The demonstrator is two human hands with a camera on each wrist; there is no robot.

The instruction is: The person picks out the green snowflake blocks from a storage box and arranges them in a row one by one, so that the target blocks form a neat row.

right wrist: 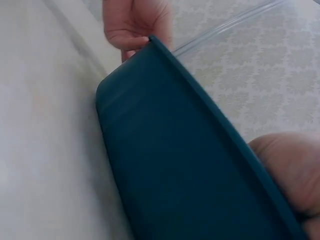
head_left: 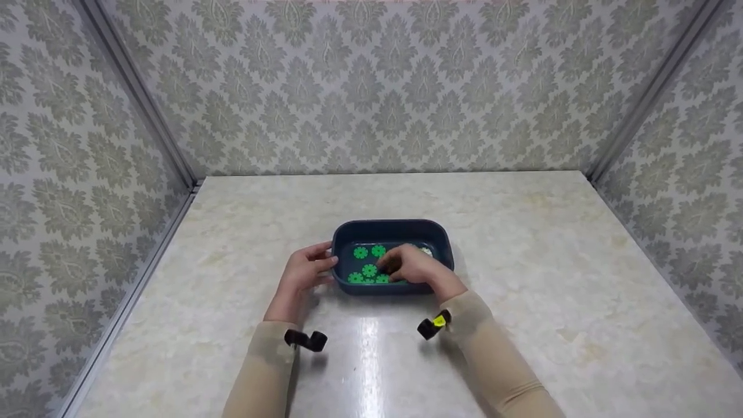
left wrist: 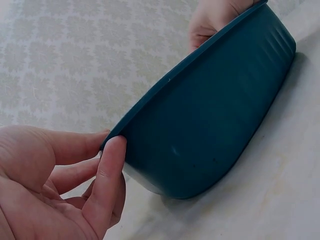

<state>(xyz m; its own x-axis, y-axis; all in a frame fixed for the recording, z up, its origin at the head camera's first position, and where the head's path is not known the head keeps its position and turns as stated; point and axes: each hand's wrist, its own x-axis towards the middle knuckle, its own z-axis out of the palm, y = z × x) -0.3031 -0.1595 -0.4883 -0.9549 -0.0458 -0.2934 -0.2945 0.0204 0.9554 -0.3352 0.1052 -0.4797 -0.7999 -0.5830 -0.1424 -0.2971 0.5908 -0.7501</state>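
Centrally, blue tub between hands, left, right

One dark blue rectangular plastic tub stands on the table. Inside the tub lie at least five green flower-shaped discs and one pale disc; the hand hides others.

A staged recording booth: wallpapered panels enclose a marble-look tabletop
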